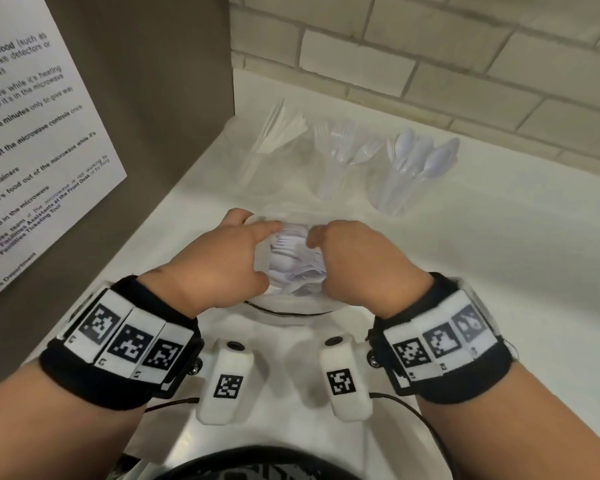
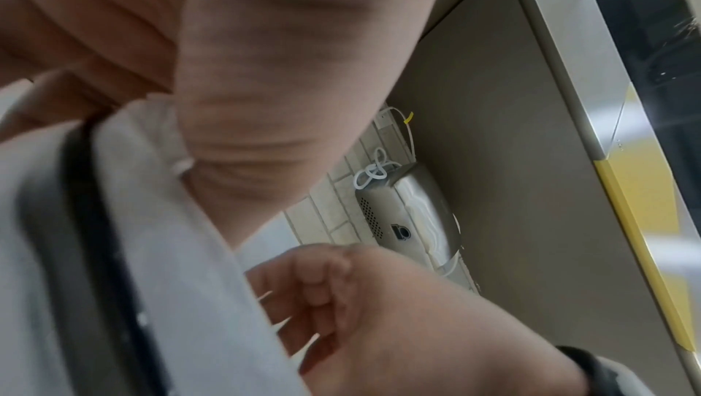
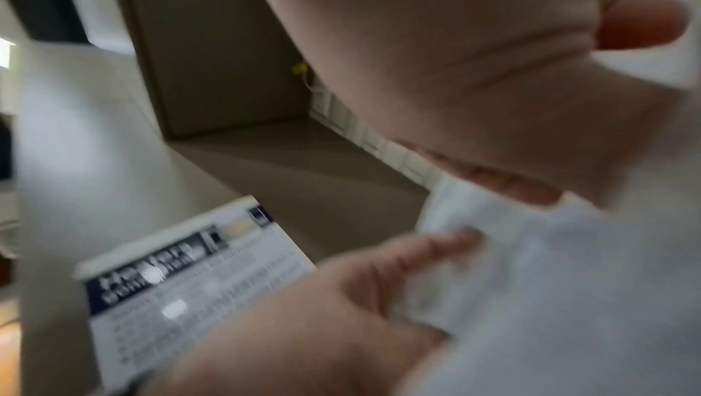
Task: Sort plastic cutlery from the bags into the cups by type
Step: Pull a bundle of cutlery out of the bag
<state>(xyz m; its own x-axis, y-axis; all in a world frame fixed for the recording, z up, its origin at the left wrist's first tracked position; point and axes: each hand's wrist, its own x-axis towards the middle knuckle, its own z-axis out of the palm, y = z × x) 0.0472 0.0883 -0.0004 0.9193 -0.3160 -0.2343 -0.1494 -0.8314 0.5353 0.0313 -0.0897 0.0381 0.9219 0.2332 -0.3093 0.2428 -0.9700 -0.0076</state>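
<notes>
A clear plastic bag (image 1: 293, 261) of white cutlery sits low over the white counter (image 1: 499, 258), held from both sides. My left hand (image 1: 257, 251) grips its left side with curled fingers and my right hand (image 1: 321, 261) grips its right side. Behind it stand three clear cups in a row: a knives cup (image 1: 260, 161), a forks cup (image 1: 338, 168) and a spoons cup (image 1: 400, 181). In the left wrist view the bag (image 2: 170, 252) shows blurred beside my right hand (image 2: 379, 312). The right wrist view shows the bag (image 3: 550, 282) pinched by my left hand (image 3: 341, 312).
A brown panel with a printed notice (image 1: 32, 133) rises close on the left. A tiled wall (image 1: 430, 64) closes the back just behind the cups. Bare counter stretches to the right. A metal appliance (image 2: 409, 216) shows in the left wrist view.
</notes>
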